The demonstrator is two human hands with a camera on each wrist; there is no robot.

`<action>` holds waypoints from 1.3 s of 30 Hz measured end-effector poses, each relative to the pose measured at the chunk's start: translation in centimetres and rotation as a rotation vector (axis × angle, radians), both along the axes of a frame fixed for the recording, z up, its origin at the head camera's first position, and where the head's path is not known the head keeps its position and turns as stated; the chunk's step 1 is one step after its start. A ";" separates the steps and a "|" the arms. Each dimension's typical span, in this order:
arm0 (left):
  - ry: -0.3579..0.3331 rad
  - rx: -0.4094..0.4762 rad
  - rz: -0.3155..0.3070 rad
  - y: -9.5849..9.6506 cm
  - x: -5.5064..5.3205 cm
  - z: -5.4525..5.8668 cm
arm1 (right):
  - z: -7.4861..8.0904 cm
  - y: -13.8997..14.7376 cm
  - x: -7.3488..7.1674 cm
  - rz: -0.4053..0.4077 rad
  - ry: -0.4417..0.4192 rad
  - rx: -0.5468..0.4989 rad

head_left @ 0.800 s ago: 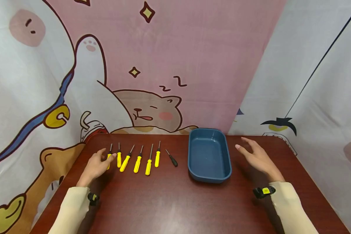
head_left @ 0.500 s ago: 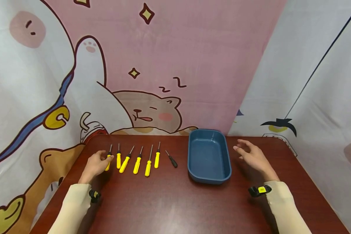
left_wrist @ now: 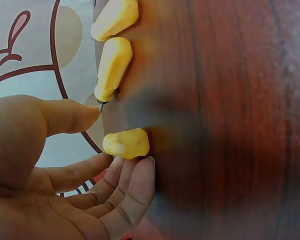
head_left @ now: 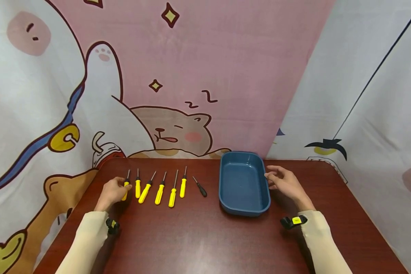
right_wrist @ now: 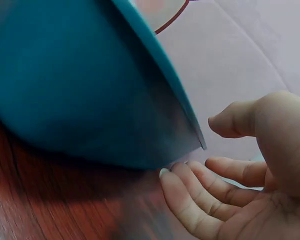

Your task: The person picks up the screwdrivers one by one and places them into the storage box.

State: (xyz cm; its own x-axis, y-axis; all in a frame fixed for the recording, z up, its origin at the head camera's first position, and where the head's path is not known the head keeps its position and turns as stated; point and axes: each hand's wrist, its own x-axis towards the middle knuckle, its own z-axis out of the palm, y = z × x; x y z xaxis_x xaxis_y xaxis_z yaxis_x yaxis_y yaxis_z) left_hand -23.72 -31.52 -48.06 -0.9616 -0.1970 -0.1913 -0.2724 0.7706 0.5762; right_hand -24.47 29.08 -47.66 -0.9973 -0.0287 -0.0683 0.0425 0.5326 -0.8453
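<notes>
My left hand (head_left: 112, 191) is at the leftmost yellow-handled screwdriver (head_left: 125, 196), which lies on the table. In the left wrist view its fingertips (left_wrist: 144, 172) are right against one side of the handle (left_wrist: 130, 143), while the thumb (left_wrist: 72, 116) stays apart on the other side. My right hand (head_left: 288, 183) is beside the right wall of a blue rectangular bin (head_left: 244, 211). In the right wrist view the thumb and fingers are spread, with the fingertips (right_wrist: 174, 192) close to the bin's lower edge and the thumb outside the rim. Nothing lies in the bin.
Several more yellow-handled screwdrivers, such as one (head_left: 172, 198) in the row, lie side by side right of my left hand. A small black-handled screwdriver (head_left: 201, 189) lies between them and the bin. The brown table (head_left: 198, 239) backs onto a cartoon-printed curtain (head_left: 246, 76).
My right hand has moved left from open table to the bin's right wall. My left hand has lowered slightly, its thumb drawing nearer the leftmost screwdriver. The tools and bin keep their places.
</notes>
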 end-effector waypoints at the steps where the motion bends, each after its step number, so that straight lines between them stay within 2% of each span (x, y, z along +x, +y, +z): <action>1: -0.006 0.006 0.003 0.0 0.0 0.0 | 0.0 -0.1 0.0 -0.002 -0.003 -0.001; 10: -0.068 0.066 0.059 -0.1 -0.3 0.1 | -0.1 -0.8 -0.3 -0.033 -0.023 -0.028; 20: -0.036 0.093 0.052 -0.2 -0.2 0.2 | -0.1 -0.9 -0.2 -0.044 -0.031 -0.067; 39: -0.036 0.113 0.071 -0.4 -0.3 0.1 | 0.1 -0.6 0.0 -0.007 -0.068 -0.190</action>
